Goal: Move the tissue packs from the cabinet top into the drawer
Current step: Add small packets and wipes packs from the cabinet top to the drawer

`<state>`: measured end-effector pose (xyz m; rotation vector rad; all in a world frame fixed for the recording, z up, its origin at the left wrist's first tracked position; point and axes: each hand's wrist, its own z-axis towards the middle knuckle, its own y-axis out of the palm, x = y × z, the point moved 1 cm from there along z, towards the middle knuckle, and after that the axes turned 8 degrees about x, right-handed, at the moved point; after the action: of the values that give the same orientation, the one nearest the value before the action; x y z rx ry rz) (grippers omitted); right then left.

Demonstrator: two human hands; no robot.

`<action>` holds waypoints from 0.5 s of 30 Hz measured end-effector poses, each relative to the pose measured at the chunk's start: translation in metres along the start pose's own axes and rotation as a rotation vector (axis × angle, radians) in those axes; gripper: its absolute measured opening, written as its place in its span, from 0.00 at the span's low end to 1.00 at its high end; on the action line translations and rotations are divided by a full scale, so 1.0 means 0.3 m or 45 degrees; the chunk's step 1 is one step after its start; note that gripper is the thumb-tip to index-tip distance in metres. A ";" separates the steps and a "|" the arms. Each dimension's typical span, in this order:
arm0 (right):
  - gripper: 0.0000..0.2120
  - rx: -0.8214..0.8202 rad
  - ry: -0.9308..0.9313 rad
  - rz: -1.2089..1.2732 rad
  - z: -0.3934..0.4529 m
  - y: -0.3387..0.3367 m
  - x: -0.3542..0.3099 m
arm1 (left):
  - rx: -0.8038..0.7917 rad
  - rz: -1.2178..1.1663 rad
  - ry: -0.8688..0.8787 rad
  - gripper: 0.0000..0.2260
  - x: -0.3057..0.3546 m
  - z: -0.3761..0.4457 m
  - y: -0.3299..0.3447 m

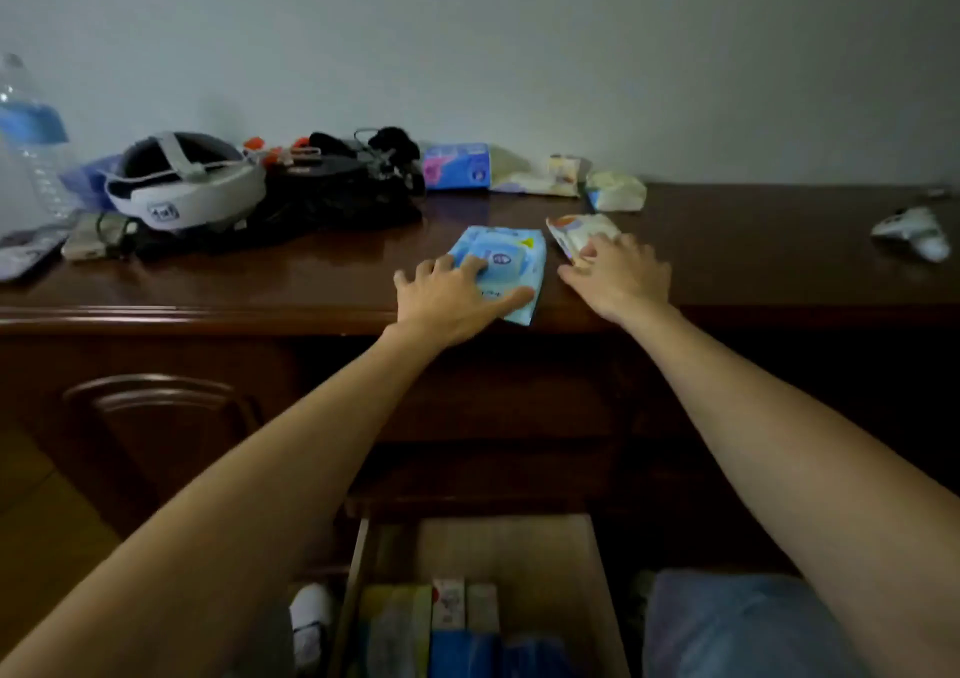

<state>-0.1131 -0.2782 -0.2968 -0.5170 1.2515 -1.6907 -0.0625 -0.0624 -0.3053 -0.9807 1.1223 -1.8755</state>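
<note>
Dark glossy cabinet top (727, 241), pale wall (519, 54)

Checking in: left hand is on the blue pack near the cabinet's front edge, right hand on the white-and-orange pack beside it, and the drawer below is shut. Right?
Not quite. The head view shows the drawer pulled open, with packs already inside. The rest holds: left hand on the blue pack, right hand on the white-and-orange pack.
</note>
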 end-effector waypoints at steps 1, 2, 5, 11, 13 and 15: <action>0.27 0.061 -0.028 -0.033 -0.019 -0.004 -0.010 | -0.017 0.029 0.040 0.53 0.003 -0.020 -0.006; 0.27 0.148 -0.042 -0.051 -0.043 -0.007 -0.019 | -0.015 0.063 0.090 0.59 0.011 -0.048 -0.009; 0.33 0.387 0.024 0.089 -0.133 -0.015 -0.044 | 0.111 0.241 0.232 0.59 0.019 -0.144 0.005; 0.33 0.434 0.167 0.342 -0.292 -0.013 -0.063 | 0.513 0.197 0.367 0.26 -0.025 -0.312 0.047; 0.36 0.578 0.325 0.601 -0.371 0.014 -0.069 | 0.587 0.070 0.396 0.29 -0.044 -0.379 0.077; 0.43 0.741 0.487 1.050 -0.463 0.057 -0.063 | 0.635 -0.065 0.395 0.34 -0.060 -0.457 0.120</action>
<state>-0.2037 -0.1922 -0.3628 0.6272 0.9473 -1.3406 -0.1670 -0.0104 -0.3875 -0.4508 0.7338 -2.2513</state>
